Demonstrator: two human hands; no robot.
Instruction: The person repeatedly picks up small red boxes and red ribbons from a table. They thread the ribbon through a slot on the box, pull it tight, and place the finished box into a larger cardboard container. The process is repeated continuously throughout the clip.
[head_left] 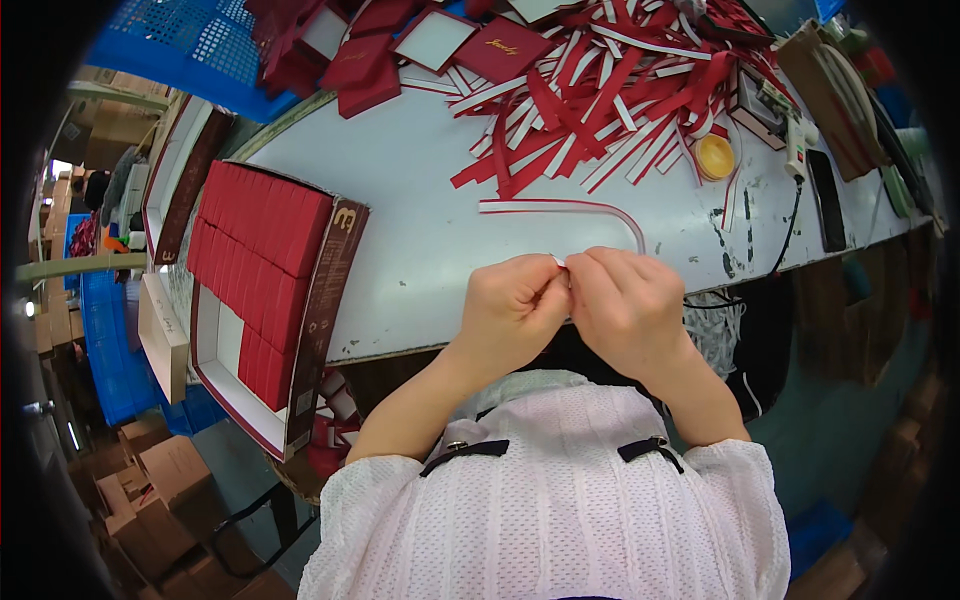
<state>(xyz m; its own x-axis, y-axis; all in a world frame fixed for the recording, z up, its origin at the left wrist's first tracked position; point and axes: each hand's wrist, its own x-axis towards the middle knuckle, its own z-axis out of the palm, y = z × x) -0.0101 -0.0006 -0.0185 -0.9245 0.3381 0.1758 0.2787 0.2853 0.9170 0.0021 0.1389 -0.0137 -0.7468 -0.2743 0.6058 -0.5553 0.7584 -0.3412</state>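
Across the scuffed white tabletop (pixel 410 250): heaped red-and-white strips (pixel 590 110); at left, open carton (pixel 330 330) of red boxes (pixel 262 235). Near edge: left hand (pixel 512 305) and right hand (pixel 632 308) pinch a whitish sliver (pixel 560 262), mostly hidden. Curved strip (pixel 560 206) runs behind right hand, one end lost.

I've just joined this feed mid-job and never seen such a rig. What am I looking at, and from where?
There is no machine: you see the camera wearer's bare left hand and right hand. The single picture comes from a fisheye camera on their head, looking down, so straight edges bend. On the white table lie a heap of red and white strips and a round yellow object. At left, a carton holds rows of small red boxes. Both hands pinch a tiny pale piece, mostly hidden. A curved strip runs out of sight behind the right hand; it may be the same piece.
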